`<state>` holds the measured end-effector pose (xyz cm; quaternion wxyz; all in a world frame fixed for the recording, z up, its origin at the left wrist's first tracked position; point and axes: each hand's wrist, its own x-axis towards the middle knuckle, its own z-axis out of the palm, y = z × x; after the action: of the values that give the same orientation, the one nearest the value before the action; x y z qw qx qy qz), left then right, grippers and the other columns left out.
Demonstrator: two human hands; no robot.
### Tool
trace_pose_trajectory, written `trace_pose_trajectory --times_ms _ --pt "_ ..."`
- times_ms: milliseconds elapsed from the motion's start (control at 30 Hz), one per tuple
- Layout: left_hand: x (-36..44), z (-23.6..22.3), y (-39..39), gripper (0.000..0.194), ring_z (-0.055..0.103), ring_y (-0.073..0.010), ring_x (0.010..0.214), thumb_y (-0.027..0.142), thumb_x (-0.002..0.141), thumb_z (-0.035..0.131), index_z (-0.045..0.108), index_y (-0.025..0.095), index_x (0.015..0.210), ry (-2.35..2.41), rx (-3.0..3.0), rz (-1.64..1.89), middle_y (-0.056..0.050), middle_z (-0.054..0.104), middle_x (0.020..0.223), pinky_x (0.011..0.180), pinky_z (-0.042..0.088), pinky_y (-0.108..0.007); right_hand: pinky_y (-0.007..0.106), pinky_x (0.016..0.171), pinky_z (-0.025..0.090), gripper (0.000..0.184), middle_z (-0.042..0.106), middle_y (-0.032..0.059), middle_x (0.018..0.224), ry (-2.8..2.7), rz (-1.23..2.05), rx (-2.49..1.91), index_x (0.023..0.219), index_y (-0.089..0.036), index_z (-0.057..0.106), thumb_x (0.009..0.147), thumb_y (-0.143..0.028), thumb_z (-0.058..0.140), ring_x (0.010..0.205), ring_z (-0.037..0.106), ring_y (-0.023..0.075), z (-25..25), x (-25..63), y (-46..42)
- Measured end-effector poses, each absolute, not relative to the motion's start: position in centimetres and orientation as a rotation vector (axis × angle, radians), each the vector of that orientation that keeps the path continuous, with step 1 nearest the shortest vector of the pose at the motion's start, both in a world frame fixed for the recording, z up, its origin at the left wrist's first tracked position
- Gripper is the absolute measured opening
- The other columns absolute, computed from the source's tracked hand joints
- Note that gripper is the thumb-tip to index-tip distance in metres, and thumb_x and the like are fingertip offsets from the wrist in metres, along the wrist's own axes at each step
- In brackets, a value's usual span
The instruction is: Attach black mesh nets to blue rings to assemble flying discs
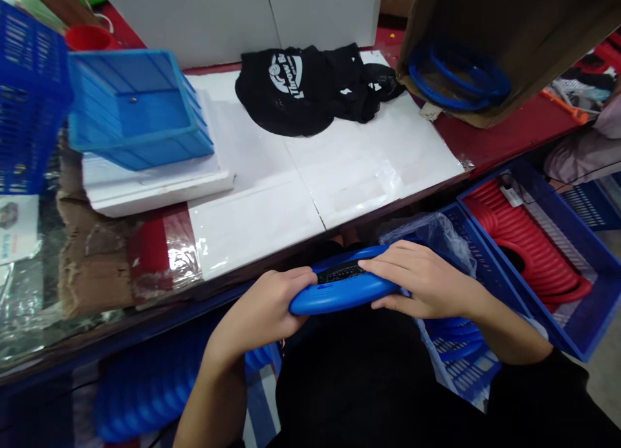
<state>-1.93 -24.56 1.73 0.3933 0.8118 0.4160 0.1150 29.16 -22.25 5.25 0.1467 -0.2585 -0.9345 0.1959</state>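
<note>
A blue plastic ring (339, 296) with black mesh fabric (342, 271) inside it rests flat in my lap, just below the table's front edge. My left hand (274, 306) is closed around the ring's left rim. My right hand (422, 280) lies over the right side, fingers pressing on the mesh and the rim, thumb under the ring. A pile of black fabric with white print (310, 86) lies at the back of the white tabletop (301, 176).
A blue basket (136, 112) sits tilted on a white board at the left, with a blue crate (29, 99) beside it. A cardboard box holding blue rings (456, 79) stands at the back right. Below on the right are crates of red rings (528, 247) and blue rings (451, 338).
</note>
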Motion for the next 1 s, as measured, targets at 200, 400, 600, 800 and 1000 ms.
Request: trace_pose_trajectory --times_ms 200,400,600,800,1000 --pt "-4.4 -1.1 -23.6 0.01 0.075 -0.0226 0.083 0.015 0.077 0.06 0.065 0.023 0.082 0.906 1.882 0.644 -0.003 0.074 0.08 0.092 0.059 -0.035 0.043 0.103 0.057 0.049 0.074 0.0119 0.128 -2.647 0.756 -0.756 0.148 -0.022 0.057 0.101 -0.032 0.067 0.116 0.071 0.0255 5.3 32.9 -20.6" --pt "-5.7 -3.0 -22.4 0.022 0.079 -0.0292 0.097 0.027 0.08 0.075 0.074 0.021 0.101 0.952 1.83 0.725 -0.011 0.081 0.105 0.086 0.063 -0.034 0.036 0.094 0.059 0.036 0.076 0.0108 0.115 -2.645 0.596 -0.788 0.137 -0.018 0.06 0.105 -0.036 0.06 0.103 0.074 0.0229 5.3 32.7 -21.2" --pt "0.1 1.4 -24.0 0.056 0.077 -0.0294 0.107 0.048 0.087 0.085 0.07 0.025 0.136 0.986 2.134 0.733 -0.012 0.078 0.123 0.096 0.061 -0.037 0.038 0.079 0.059 0.033 0.077 0.0145 0.103 -2.866 0.251 -0.732 0.126 -0.01 0.063 0.107 -0.036 0.058 0.09 0.074 0.0258 6.0 29.5 -21.9" --pt "2.0 2.2 -22.9 0.042 0.078 -0.026 0.095 0.034 0.096 0.076 0.071 0.028 0.138 0.812 2.244 0.91 -0.009 0.082 0.112 0.084 0.06 -0.035 0.04 0.081 0.06 0.043 0.078 0.0159 0.114 -2.787 0.225 -0.717 0.139 -0.009 0.057 0.106 -0.038 0.056 0.096 0.075 0.0274 6.2 29.3 -21.9" --pt "-1.9 -1.1 -22.9 0.041 0.075 -0.0266 0.092 0.036 0.094 0.079 0.074 0.026 0.134 0.729 1.928 1.266 -0.012 0.081 0.107 0.085 0.06 -0.04 0.038 0.095 0.06 0.05 0.077 0.0109 0.118 -2.576 0.472 -0.784 0.146 -0.019 0.055 0.101 -0.038 0.065 0.106 0.076 0.025 6.4 32.6 -21.7"
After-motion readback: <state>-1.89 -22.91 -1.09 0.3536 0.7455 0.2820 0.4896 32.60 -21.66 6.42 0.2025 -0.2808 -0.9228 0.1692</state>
